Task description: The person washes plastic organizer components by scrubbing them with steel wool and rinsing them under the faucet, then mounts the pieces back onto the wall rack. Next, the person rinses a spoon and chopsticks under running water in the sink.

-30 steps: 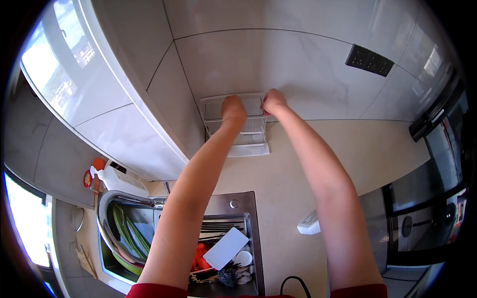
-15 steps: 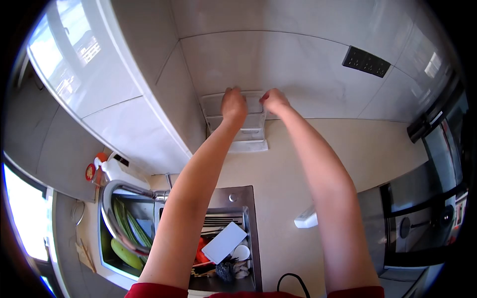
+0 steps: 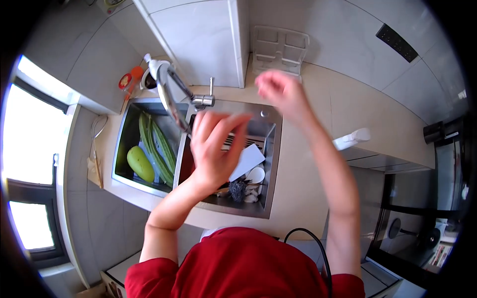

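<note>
My left hand (image 3: 214, 144) hovers over the right sink basin, with thumb and fingers apart and nothing visible in it. Blurred by motion, my right hand (image 3: 287, 97) is above the counter beside the basin; its fingers are loosely bent, and I see nothing in them. A clear plastic rack with several compartments (image 3: 281, 44) stands against the tiled wall behind my right hand, apart from it. Below my left hand, the basin holds a white flat board (image 3: 248, 163), a small white bowl (image 3: 256, 175), a dark scrubber (image 3: 238, 190) and chopsticks, partly hidden.
A chrome faucet (image 3: 202, 101) rises between the basins. Long green gourds (image 3: 158, 144) and a yellow-green melon (image 3: 140, 164) lie in the left basin (image 3: 118, 159). A white bottle (image 3: 352, 139) is near my right forearm. A black cable (image 3: 318, 243) loops beside my red shirt.
Both hands have come away from the clear rack, which stays by the wall. My left hand has come back over the sink. The view has turned toward the sink.
</note>
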{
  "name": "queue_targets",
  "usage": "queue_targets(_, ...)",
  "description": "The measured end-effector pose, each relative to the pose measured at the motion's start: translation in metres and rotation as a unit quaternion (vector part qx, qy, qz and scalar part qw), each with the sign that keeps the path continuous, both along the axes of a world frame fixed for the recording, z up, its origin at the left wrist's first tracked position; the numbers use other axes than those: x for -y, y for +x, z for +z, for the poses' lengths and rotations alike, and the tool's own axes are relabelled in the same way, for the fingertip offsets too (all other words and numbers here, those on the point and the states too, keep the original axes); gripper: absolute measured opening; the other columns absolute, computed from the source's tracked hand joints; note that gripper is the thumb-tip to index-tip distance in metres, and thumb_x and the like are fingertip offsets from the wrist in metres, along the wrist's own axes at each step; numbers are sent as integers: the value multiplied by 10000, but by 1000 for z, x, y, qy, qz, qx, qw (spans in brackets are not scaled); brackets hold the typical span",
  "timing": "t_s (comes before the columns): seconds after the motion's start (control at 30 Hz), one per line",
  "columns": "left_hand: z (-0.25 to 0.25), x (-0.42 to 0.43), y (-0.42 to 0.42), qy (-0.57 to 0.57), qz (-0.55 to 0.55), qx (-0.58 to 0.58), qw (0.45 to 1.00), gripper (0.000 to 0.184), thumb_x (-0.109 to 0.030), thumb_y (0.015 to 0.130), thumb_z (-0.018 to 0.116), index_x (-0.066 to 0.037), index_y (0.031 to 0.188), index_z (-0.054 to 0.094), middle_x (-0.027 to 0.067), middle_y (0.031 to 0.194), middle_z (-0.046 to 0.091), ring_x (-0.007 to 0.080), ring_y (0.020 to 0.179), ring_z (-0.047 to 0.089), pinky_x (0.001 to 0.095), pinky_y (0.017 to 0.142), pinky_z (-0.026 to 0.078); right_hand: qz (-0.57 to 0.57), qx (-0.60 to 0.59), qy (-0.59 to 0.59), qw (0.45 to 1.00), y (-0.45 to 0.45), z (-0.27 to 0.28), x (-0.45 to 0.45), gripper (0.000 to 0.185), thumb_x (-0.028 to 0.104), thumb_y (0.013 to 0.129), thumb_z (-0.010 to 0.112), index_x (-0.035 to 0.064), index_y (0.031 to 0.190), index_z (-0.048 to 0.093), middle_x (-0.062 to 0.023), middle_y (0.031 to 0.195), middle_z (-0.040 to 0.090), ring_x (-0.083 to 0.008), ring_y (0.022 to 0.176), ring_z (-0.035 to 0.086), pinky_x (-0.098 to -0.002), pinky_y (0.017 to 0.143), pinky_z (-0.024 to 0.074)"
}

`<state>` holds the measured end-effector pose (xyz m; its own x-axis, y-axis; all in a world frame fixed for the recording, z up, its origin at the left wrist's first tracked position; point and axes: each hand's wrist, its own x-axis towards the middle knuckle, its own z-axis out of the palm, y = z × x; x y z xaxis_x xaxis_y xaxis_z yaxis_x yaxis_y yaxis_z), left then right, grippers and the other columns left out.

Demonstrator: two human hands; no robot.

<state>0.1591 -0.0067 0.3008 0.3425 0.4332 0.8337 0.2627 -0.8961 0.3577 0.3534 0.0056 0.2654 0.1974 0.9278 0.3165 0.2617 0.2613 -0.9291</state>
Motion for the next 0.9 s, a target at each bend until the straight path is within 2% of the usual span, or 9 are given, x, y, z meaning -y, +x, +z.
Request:
queue_targets(0.13,-81,39,-100,-195,84,-76,974,194,50,723,627,-50,888,649,75,772,569,227,692,530,310,606,424,77,-212,-252,941,-69,-122,67,143,180,905,574,51,947,618,-4,760,617,-73,688,576,-221,611,478)
queue_targets(0.23,-179,51,-148,-396,93,-132,904,146,-22,764,634,-35,908,653,106,787,585,198,672,565,289,593,457,-12,-278,-417,865,-105,-277,112,160,212,865,624,59,906,603,-13,739,603,-100,668,584,-245,542,497)
queue_targets(0.37,-279,44,-163,-515,80,-148,840,197,-138,780,652,-18,937,648,144,839,627,225,744,634,307,667,510,-183,-315,-518,774,-137,-356,119,232,233,790,704,73,896,573,-8,706,557,-117,597,538,-249,476,463)
queue_targets(0.47,-330,26,-149,-508,91,-184,837,266,-222,764,660,-29,948,650,161,866,639,288,757,638,369,700,512,-223,-283,-539,761,-148,-364,107,268,233,742,748,68,874,584,-14,682,556,-124,564,526,-268,446,421)
queue_targets(0.57,-353,9,-131,-556,67,-239,794,314,-235,779,652,-31,1017,647,137,908,670,231,820,650,330,747,509,-297,-331,-428,787,-153,-391,93,215,217,718,764,92,752,592,-4,621,546,-115,485,480,-254,414,352)
queue_targets(0.73,-348,-6,-121,-591,40,-300,747,339,-265,799,647,-20,1033,646,137,929,667,221,843,644,319,750,512,-253,-362,-525,728,-138,-366,94,147,172,769,715,104,750,586,-2,651,561,-110,542,524,-255,474,421)
queue_targets(0.8,-345,-12,-125,-783,-18,-58,619,397,-325,825,642,-8,1063,622,90,933,654,226,820,633,311,761,515,-242,-440,-443,743,-140,-345,99,108,164,800,681,94,785,600,-9,702,591,-121,624,573,-275,546,466)
queue_targets(0.87,-336,-20,-135,-811,-48,-21,583,415,-385,853,599,-39,1082,598,78,944,614,242,821,616,348,714,539,-222,-418,-412,779,-143,-325,104,115,147,807,664,52,850,616,-27,768,626,-143,712,613,-291,602,483)
queue_targets(0.9,-313,-23,-137,-850,-51,31,523,487,-437,847,592,-36,1122,564,111,996,593,259,876,602,373,758,534,-182,-240,-376,876,-142,-321,107,130,132,799,659,39,882,622,-54,791,640,-165,737,629,-302,618,489)
